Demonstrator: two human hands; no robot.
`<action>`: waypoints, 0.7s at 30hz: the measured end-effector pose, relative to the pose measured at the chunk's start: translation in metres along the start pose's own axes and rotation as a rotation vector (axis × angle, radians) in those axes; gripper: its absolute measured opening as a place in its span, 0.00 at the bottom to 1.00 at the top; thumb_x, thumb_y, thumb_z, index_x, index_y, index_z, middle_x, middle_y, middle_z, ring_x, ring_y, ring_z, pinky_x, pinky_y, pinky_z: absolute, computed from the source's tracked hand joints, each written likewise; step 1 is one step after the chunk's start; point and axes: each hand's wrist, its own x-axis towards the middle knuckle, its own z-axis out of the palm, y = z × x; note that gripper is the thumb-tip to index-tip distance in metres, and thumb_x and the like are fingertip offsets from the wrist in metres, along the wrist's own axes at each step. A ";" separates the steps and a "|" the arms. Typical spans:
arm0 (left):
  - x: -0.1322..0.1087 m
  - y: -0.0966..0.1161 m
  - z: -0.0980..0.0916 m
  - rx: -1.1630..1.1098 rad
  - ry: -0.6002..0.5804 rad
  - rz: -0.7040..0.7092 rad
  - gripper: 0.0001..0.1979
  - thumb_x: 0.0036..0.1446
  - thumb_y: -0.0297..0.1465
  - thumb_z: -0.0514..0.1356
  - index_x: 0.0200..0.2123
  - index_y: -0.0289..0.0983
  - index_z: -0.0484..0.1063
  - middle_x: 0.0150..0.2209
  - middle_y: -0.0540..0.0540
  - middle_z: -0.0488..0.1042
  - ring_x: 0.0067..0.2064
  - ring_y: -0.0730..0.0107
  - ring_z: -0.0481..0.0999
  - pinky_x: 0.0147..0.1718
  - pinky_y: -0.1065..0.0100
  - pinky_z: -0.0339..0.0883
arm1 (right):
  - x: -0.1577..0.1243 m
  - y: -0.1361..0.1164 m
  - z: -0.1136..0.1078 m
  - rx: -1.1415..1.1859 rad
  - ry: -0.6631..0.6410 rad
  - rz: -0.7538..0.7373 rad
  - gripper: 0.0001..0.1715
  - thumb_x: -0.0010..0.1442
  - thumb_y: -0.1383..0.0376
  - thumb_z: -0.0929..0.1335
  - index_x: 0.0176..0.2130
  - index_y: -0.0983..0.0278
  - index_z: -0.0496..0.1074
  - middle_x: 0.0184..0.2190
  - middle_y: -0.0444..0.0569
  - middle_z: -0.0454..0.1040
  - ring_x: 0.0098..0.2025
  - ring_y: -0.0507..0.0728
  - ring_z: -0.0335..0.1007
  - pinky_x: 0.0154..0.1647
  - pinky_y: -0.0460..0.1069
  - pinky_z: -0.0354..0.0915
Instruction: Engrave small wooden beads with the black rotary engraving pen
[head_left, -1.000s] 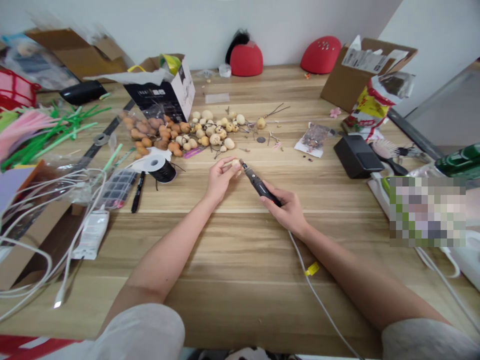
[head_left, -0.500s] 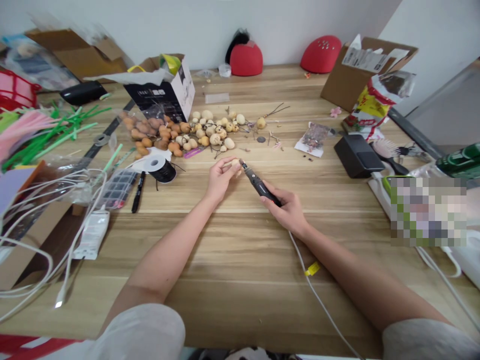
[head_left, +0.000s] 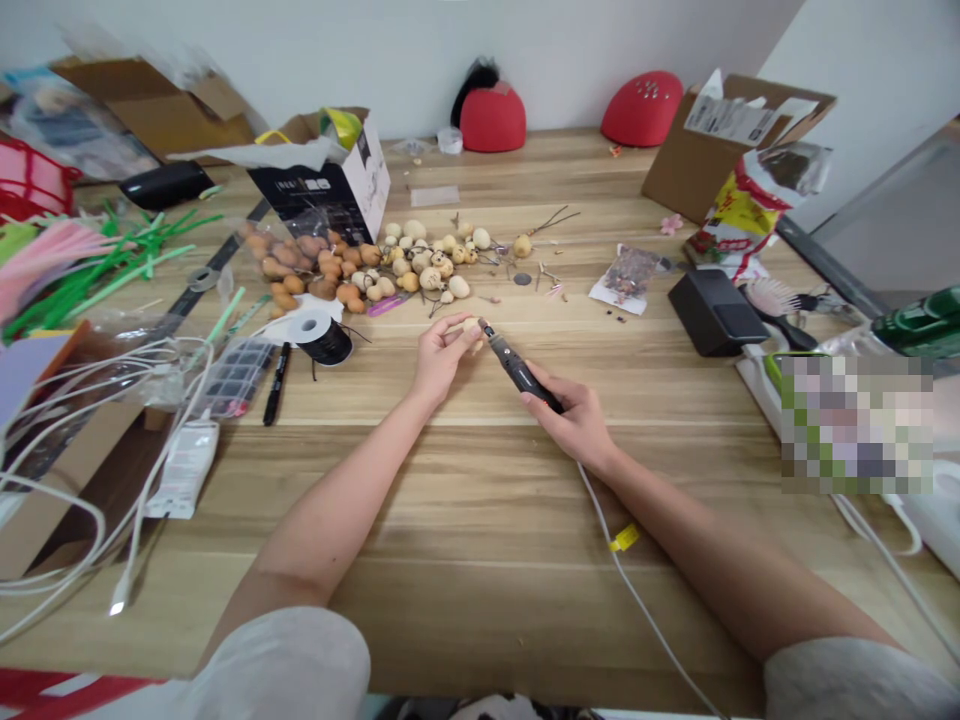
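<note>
My left hand pinches a small pale round gourd just above the wooden table. My right hand is wrapped round a slim black corded rotary tool. The tool's tip touches the gourd's right side. A white cord with a yellow tag runs from the tool back toward me. Behind my hands lies a pile of several pale and brown small gourds.
A black thread spool, a marker and a bead box lie at the left, with white cables. A black-and-white carton stands behind the gourds. A black box, a brush and a cardboard box are at the right.
</note>
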 end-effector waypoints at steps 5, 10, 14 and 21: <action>0.001 -0.001 0.000 0.002 0.004 0.009 0.26 0.38 0.40 0.76 0.41 0.37 0.77 0.35 0.45 0.83 0.34 0.71 0.81 0.36 0.70 0.70 | 0.000 -0.001 0.000 -0.001 0.000 0.009 0.23 0.57 0.59 0.70 0.51 0.62 0.80 0.55 0.51 0.77 0.57 0.66 0.75 0.58 0.57 0.71; 0.000 0.001 0.002 -0.001 0.021 -0.009 0.27 0.36 0.41 0.76 0.40 0.36 0.77 0.34 0.45 0.83 0.33 0.70 0.81 0.36 0.70 0.70 | 0.000 -0.001 -0.001 -0.006 0.008 0.023 0.25 0.58 0.59 0.70 0.53 0.62 0.79 0.54 0.50 0.78 0.56 0.67 0.76 0.58 0.59 0.71; 0.000 0.001 0.002 0.003 0.031 -0.009 0.28 0.36 0.41 0.76 0.41 0.36 0.76 0.36 0.44 0.83 0.35 0.69 0.81 0.37 0.68 0.71 | 0.000 0.000 -0.001 -0.009 0.005 -0.004 0.22 0.58 0.59 0.70 0.51 0.61 0.80 0.55 0.50 0.78 0.56 0.67 0.75 0.58 0.58 0.71; 0.000 0.001 0.001 0.013 0.023 -0.004 0.28 0.36 0.41 0.76 0.41 0.37 0.76 0.38 0.43 0.83 0.37 0.67 0.82 0.39 0.67 0.72 | 0.000 -0.002 -0.001 -0.007 -0.009 0.025 0.24 0.58 0.59 0.70 0.53 0.62 0.79 0.55 0.48 0.77 0.58 0.66 0.74 0.60 0.58 0.70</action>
